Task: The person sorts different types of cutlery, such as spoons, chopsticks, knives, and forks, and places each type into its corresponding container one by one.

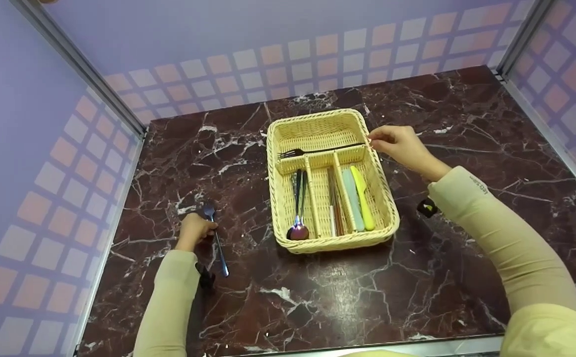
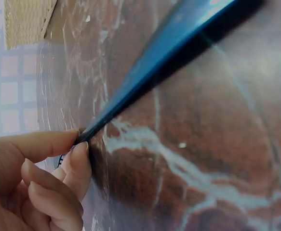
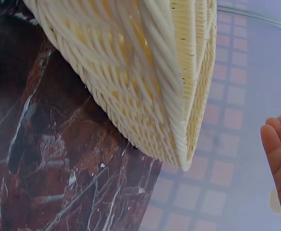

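Observation:
On the left side of the table, my left hand (image 1: 196,230) pinches a blue metal fork (image 1: 221,255) between thumb and forefinger. The fork lies slantwise, its head away from me; in the left wrist view its handle (image 2: 145,72) widens toward the camera. Just beside the right rim of a cream wicker basket (image 1: 337,244) is my right hand (image 1: 401,145), with nothing visible in its fingers. The right wrist view shows those fingers (image 3: 277,144) fairly straight and apart from the basket wall. A black fork (image 1: 317,148) lies across the basket's back compartment.
In the basket's front compartments lie spoons (image 1: 298,231) at left, chopsticks (image 1: 333,203) in the middle, and a yellow knife (image 1: 363,201) beside a pale blue one (image 1: 352,201) at right. Patterned panels (image 1: 248,64) enclose the dark marbled table (image 1: 317,307) at the back and sides.

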`<action>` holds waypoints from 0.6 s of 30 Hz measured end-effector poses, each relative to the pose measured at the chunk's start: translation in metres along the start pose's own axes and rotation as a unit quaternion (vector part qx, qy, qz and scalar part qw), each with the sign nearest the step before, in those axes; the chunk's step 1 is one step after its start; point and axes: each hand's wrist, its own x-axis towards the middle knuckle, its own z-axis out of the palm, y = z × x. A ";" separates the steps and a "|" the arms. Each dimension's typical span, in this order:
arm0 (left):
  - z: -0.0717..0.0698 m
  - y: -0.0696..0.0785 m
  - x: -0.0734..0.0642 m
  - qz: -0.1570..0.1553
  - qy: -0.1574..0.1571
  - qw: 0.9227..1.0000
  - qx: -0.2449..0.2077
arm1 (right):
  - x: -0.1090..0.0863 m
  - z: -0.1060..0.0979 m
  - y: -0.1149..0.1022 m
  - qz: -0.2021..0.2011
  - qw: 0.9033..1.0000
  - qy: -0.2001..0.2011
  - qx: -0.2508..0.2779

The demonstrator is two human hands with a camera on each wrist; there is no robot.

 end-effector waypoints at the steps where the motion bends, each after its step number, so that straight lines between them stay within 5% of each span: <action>1: -0.001 0.001 0.001 -0.004 -0.004 1.000 -0.002 | 0.001 0.000 0.005 0.000 1.000 0.002 0.001; 8: -0.004 0.006 0.005 -0.046 -0.051 0.998 -0.010 | -0.001 -0.001 0.016 0.004 1.000 0.002 0.000; 13: -0.010 0.010 0.012 -0.069 -0.109 0.987 -0.096 | 0.001 0.002 0.029 0.005 1.000 0.004 0.005; 18: -0.020 0.021 0.014 -0.056 -0.146 0.974 -0.166 | 0.001 0.004 0.021 -0.010 0.999 0.035 0.010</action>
